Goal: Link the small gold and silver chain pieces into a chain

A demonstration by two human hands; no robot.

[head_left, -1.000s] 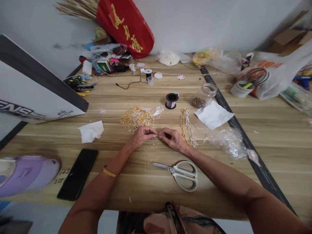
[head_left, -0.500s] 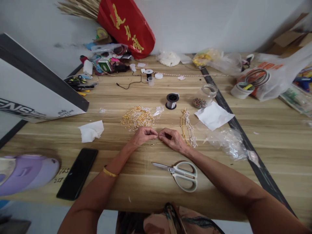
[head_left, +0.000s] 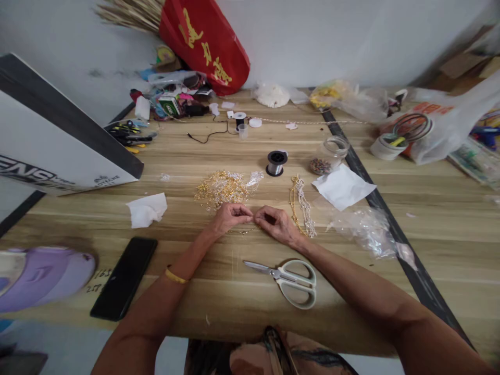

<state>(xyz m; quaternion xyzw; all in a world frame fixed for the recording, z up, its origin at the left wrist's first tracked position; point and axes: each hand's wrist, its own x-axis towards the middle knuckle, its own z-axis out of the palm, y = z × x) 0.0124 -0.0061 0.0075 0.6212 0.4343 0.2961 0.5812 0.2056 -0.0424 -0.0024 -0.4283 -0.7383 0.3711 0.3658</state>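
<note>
My left hand (head_left: 231, 217) and my right hand (head_left: 274, 221) meet over the middle of the table, thumb and forefinger of each pinched, fingertips almost touching. Whatever they pinch is too small to make out. Just below the fingertips, a short thin piece of chain (head_left: 245, 232) hangs or lies near the wood; I cannot tell which. Behind my left hand spreads a pile of gold and silver beaded chains (head_left: 222, 188). To the right of my right hand lie a gold chain (head_left: 294, 200) and a silver chain (head_left: 307, 211), side by side. Scissors (head_left: 287, 278) rest nearer to me, blades pointing left.
A wire spool (head_left: 276, 163) stands behind the pile. Farther right are a glass jar (head_left: 336, 148), white paper (head_left: 344, 186) and a clear plastic bag (head_left: 365, 232). A black phone (head_left: 124, 278), a tissue (head_left: 147, 210) and a large box (head_left: 70, 140) occupy the left.
Both hands keep the same pinched pose at the same place. The whole view has shifted very slightly; nothing on the table has visibly moved.
</note>
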